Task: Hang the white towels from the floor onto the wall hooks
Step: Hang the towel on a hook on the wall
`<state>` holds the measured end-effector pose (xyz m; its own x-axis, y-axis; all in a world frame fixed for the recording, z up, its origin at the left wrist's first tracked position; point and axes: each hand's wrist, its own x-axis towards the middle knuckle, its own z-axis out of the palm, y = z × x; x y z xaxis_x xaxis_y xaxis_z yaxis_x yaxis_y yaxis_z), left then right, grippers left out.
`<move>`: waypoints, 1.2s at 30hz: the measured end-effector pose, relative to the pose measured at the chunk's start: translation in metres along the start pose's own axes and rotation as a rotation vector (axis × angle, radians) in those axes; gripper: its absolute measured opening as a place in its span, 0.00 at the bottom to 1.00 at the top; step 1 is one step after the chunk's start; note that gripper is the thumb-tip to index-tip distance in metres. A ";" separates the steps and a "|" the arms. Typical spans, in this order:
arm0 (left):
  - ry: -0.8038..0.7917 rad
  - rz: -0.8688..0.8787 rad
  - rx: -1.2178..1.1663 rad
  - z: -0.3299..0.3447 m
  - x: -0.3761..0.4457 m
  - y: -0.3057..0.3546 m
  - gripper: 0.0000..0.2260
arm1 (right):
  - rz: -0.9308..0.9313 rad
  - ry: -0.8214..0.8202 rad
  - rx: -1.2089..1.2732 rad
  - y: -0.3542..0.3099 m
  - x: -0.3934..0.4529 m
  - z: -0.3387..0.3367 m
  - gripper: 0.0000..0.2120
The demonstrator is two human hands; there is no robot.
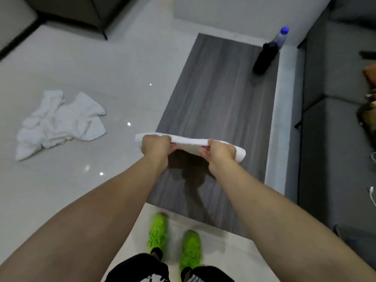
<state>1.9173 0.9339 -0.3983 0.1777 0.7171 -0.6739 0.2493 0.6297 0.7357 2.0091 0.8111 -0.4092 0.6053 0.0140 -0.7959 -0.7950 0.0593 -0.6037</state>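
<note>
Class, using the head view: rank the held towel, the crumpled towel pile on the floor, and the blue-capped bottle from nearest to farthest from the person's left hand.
1. Held towel: gripped by the left hand itself, stretched across to the right hand.
2. Crumpled towel pile: on the pale floor, off to the left.
3. Blue-capped bottle: far corner of the grey table, up and right.

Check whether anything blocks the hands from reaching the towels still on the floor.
Nothing visible does: bare floor separates the crumpled towels from the hands. But both left hand and right hand already grip a held towel.
</note>
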 end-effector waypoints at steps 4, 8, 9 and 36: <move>-0.002 0.281 0.050 -0.008 -0.053 0.091 0.13 | -0.206 -0.089 -0.009 -0.072 -0.073 0.031 0.04; -0.085 0.527 0.164 -0.041 -0.095 0.170 0.10 | -0.474 -0.143 -0.003 -0.120 -0.153 0.062 0.10; -0.081 0.604 0.223 -0.054 -0.105 0.187 0.12 | -0.549 -0.182 -0.034 -0.127 -0.172 0.070 0.10; 0.981 1.026 0.583 -0.801 -0.178 0.369 0.04 | -2.022 -0.878 -0.896 0.203 -0.701 0.463 0.06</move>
<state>1.2152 1.2772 0.0468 -0.1189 0.8115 0.5722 0.7835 -0.2773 0.5561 1.4415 1.2756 0.0475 0.0171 0.7775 0.6286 0.8996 0.2624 -0.3490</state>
